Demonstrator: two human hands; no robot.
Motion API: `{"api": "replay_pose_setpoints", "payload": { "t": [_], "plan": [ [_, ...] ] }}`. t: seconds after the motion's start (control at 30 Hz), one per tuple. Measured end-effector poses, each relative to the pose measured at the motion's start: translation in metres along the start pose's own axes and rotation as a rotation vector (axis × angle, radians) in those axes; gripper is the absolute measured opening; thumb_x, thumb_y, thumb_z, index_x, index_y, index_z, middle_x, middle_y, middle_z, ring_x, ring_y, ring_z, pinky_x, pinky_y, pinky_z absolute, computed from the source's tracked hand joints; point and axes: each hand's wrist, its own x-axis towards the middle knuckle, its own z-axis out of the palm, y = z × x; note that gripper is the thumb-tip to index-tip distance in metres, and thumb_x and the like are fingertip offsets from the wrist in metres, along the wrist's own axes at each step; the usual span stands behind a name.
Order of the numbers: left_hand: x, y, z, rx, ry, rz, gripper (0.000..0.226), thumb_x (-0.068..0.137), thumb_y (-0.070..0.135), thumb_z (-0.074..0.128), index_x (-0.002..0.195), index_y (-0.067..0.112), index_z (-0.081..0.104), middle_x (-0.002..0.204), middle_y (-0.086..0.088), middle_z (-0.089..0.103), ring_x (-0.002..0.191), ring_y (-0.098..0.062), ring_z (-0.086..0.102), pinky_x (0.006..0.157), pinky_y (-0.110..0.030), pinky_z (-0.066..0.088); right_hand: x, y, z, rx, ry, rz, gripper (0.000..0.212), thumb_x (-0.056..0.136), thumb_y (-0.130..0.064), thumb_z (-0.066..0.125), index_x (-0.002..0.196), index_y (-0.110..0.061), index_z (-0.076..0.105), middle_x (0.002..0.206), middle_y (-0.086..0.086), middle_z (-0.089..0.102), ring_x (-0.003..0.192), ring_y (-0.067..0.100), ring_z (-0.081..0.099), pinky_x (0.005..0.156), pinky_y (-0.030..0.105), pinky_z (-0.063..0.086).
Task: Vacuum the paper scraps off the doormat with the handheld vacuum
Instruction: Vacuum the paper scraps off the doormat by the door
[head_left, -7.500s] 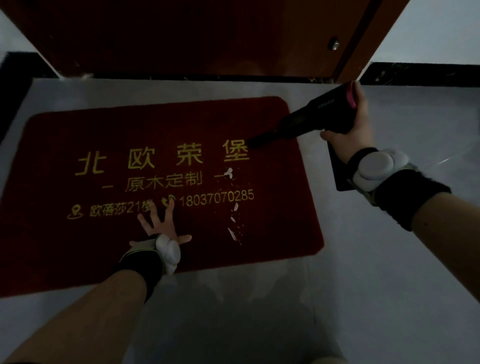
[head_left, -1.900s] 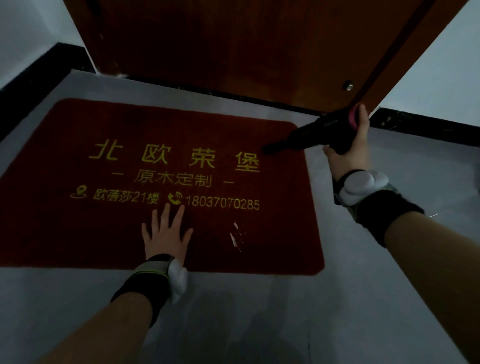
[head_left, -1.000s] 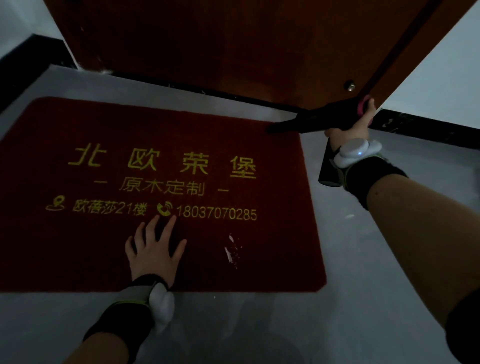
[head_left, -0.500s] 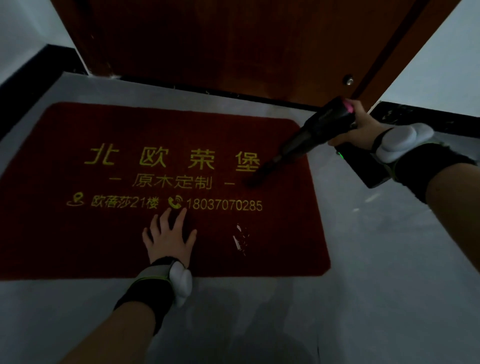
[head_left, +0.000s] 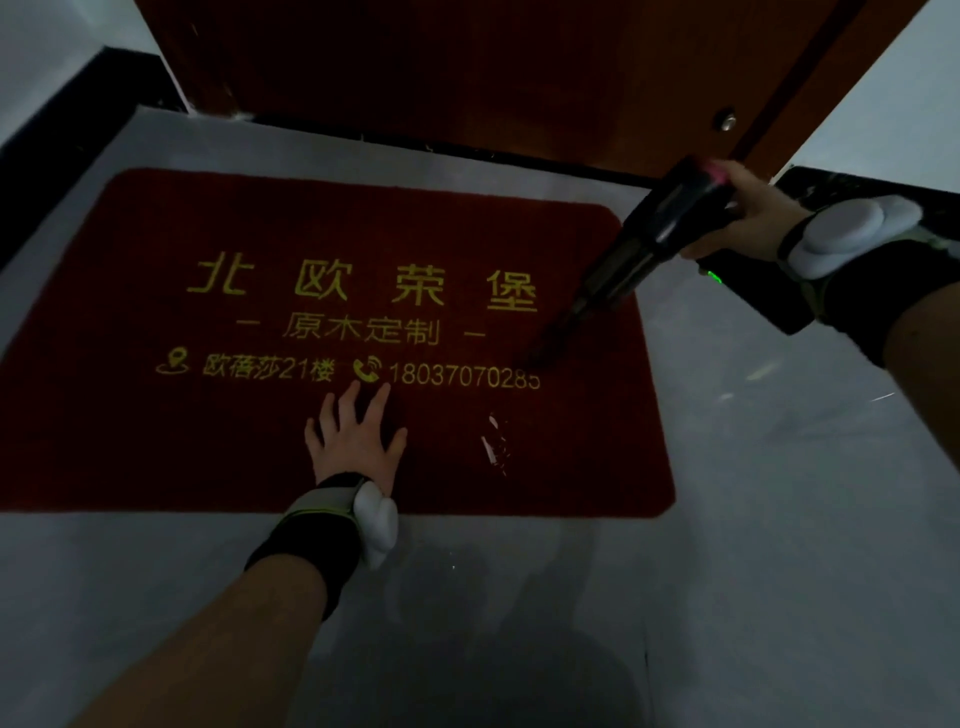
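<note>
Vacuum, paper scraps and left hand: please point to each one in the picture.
vacuum (head_left: 660, 228), head view, on its dark body near the right hand.
paper scraps (head_left: 491, 447), head view, on the longest white strip.
left hand (head_left: 356, 441), head view, on the back of the hand.

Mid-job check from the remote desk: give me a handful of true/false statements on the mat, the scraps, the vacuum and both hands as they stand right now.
1. The left hand lies flat on the mat. True.
2. The right hand grips the vacuum. True.
3. The nozzle tip sits right on the scraps. False: the tip is near the end of the phone number, and the scraps lie nearer the mat's front edge.
4. The mat is free of scraps. False: a few white bits remain to the right of the left hand.
5. The scraps lie on the bare floor. False: they lie on the mat.
</note>
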Motion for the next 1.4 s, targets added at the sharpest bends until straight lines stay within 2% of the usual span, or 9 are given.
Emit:
{"api": "replay_pose_setpoints", "payload": {
  "t": [0.23,0.43,0.57,0.7,0.8,0.93,1.1,1.3,1.4],
  "plan": [
    [-0.001,-0.001,0.005,0.003,0.025,0.010,0.059,0.096,0.048,0.037,0.148,0.040,0.010,0.158,0.002,0.002,0.145,-0.026,-0.005,0.117,-0.050,0.003,0.011,-0.008,0.020,0.158,0.398,-0.018,0.092,0.080,-0.007,0.068,0.150,-0.031,0.014,0.144,0.005,0.043,0.128,0.025,0.046,0.103,0.033,0.042],
    [0.000,-0.003,0.006,0.014,0.031,0.018,0.060,0.096,0.048,0.037,0.148,0.040,0.009,0.158,0.003,0.001,0.145,-0.025,-0.005,0.118,-0.049,0.003,0.018,-0.035,0.059,0.178,0.427,0.010,0.096,0.085,-0.010,0.063,0.151,-0.034,-0.004,0.136,0.013,0.050,0.113,0.028,0.058,0.095,0.042,0.049],
    [-0.001,-0.005,0.006,0.003,0.036,0.023,0.059,0.096,0.048,0.037,0.148,0.040,0.009,0.158,0.003,0.000,0.145,-0.025,-0.005,0.117,-0.049,0.002,0.021,-0.041,0.051,0.172,0.420,-0.013,0.088,0.091,-0.012,0.059,0.151,-0.029,-0.003,0.133,0.006,0.052,0.099,0.011,0.052,0.093,0.026,0.044],
    [-0.003,-0.006,0.008,0.026,0.029,0.028,0.061,0.096,0.049,0.035,0.148,0.040,0.005,0.158,0.003,-0.001,0.145,-0.025,-0.005,0.118,-0.048,0.003,0.024,-0.028,0.028,0.138,0.294,-0.035,0.099,0.085,-0.003,0.065,0.151,-0.034,-0.002,0.135,0.002,0.044,0.100,0.014,0.048,0.093,0.027,0.042],
    [-0.002,-0.007,0.006,0.042,0.012,0.031,0.061,0.096,0.049,0.034,0.148,0.040,0.003,0.158,0.004,-0.003,0.146,-0.024,-0.007,0.118,-0.047,0.002,0.023,-0.021,0.009,0.102,0.220,-0.060,0.109,0.076,0.000,0.074,0.151,-0.032,0.001,0.151,0.009,0.028,0.129,0.023,0.040,0.108,0.034,0.034],
    [-0.001,-0.007,0.005,0.035,-0.023,0.025,0.060,0.097,0.047,0.034,0.148,0.040,0.003,0.158,0.005,-0.006,0.146,-0.024,-0.010,0.118,-0.046,0.000,0.019,-0.017,-0.009,0.142,0.154,0.003,0.102,0.080,-0.001,0.071,0.149,-0.035,0.005,0.152,0.015,0.019,0.132,0.031,0.033,0.101,0.034,0.036],
    [-0.003,0.000,0.002,0.034,-0.091,-0.002,0.061,0.098,0.046,0.034,0.149,0.040,0.000,0.158,0.003,-0.010,0.145,-0.026,-0.013,0.118,-0.048,0.000,0.002,-0.014,-0.028,-0.109,0.024,-0.049,0.110,0.073,0.004,0.075,0.150,-0.029,0.004,0.144,0.019,0.035,0.124,0.037,0.043,0.099,0.044,0.038],
    [-0.018,0.005,0.002,0.063,-0.152,0.021,0.062,0.098,0.046,0.033,0.148,0.039,-0.003,0.158,0.003,-0.013,0.145,-0.028,-0.012,0.118,-0.047,0.002,-0.027,-0.009,-0.034,-0.268,-0.189,-0.073,0.102,0.073,0.001,0.077,0.148,-0.024,0.013,0.124,0.012,0.051,0.109,0.026,0.051,0.082,0.032,0.039],
    [-0.020,0.008,0.000,0.062,-0.173,0.022,0.063,0.098,0.047,0.033,0.148,0.039,-0.004,0.158,0.003,-0.012,0.145,-0.028,-0.012,0.118,-0.047,0.003,-0.034,0.000,-0.032,-0.283,-0.272,-0.042,0.101,0.073,-0.003,0.078,0.148,-0.026,0.015,0.118,0.009,0.053,0.108,0.025,0.052,0.088,0.035,0.042]
  ]
}}
